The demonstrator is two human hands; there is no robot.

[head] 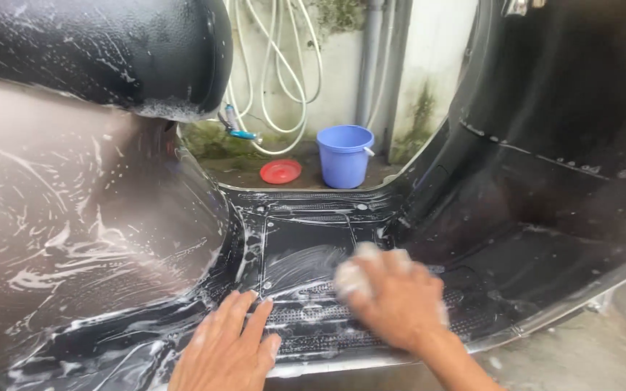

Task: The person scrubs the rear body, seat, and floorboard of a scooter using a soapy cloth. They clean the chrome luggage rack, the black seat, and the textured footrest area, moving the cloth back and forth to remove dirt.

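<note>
Here, head view, looking down onto the black footboard [306, 246] of a scooter, wet and streaked with white suds. Left hand [230, 351]: flat, fingers spread, palm down on the near edge of the footboard, holding nothing. Right hand [393, 297]: just beside the left one, on the ribbed middle of the footboard, fingers curled over a soapy sponge [353, 275]; only pale foam-covered bits of it show between and past the fingers, and the hand is blurred. Seat [110, 51]: black, soapy, above the footboard at its left. Brown side panel [59, 217] under the seat, foam-streaked. Dark leg shield [545, 145] rises from the footboard's right. Beyond the footboard's far edge, on the ground: blue bucket [345, 154], red lid [280, 171] just beside it, and a coiled white hose [273, 72] hanging on the wall behind.
</note>
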